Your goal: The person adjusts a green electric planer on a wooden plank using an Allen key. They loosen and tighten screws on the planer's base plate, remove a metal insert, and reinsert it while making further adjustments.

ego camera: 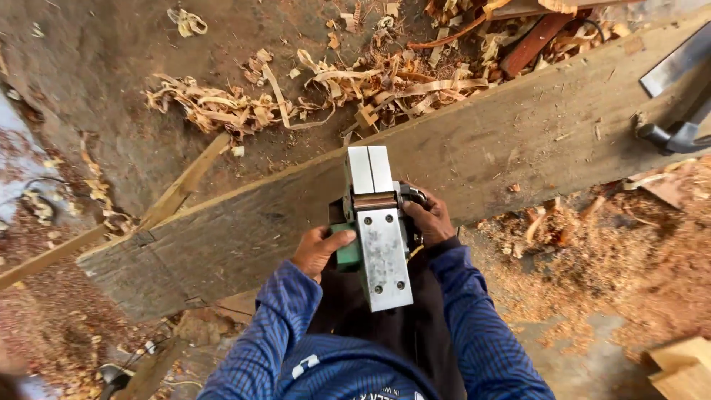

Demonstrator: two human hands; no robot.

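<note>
**POWER PLANER HELD SOLE-UP OVER PLANK**

1. Tool. Electric planer [376, 230], green body, is turned upside down: bright metal sole faces the camera. Sole is in two plates w/ the cutter drum slot between them. Rear plate shows four screw heads. Tool sits just above the near edge of the plank [474, 155], in front of the person's torso, long axis running away from the body.

2. Hands. Left hand [320, 248] is clamped on the green housing at the tool's left side, thumb lying across the body. Right hand [429, 218] is closed around the dark handle area on the right side; fingers wrap it, so grip detail underneath is hidden. Both forearms wear blue checked sleeves.

3. Workpiece. Plank is wide, grey, weathered, rough-surfaced. It runs diagonally from lower left to upper right. Its left end rests near a thin wooden batten [181, 185].

4. Surroundings.
- Wood shavings [222, 107], pale curls, lie in a band on the ground beyond the plank, denser toward upper centre.
- Sawdust [629, 252], reddish, covers the floor on the right, near side of plank.
- Dark metal clamp-like part [678, 133] sits at the plank's far right end; exact kind can't be told.
- Pale timber offcuts [685, 367] at bottom right corner.
- Reddish board [535, 43] lies among shavings, top right.
</note>
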